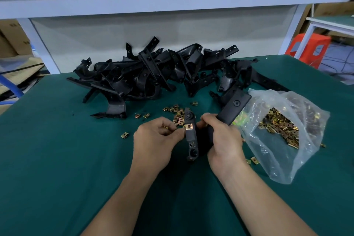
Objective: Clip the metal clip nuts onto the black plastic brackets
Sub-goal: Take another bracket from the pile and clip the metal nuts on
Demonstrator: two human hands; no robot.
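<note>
Clip nut (pixel 189 126) on bracket (pixel 192 138) edge | left hand (pixel 153 140) pinches it | right hand (pixel 224 138) grips bracket

Bracket pile (pixel 153 74) ahead, bag (pixel 283 132) right; left open.

Both bare forearms reach forward, converging over the counter; the left hand (pixel 153 140) curls its fingers, thumb and forefinger pinching a clip nut (pixel 189 126); the right hand (pixel 223 136), knuckles up, grips a black bracket (pixel 232 108).
</note>
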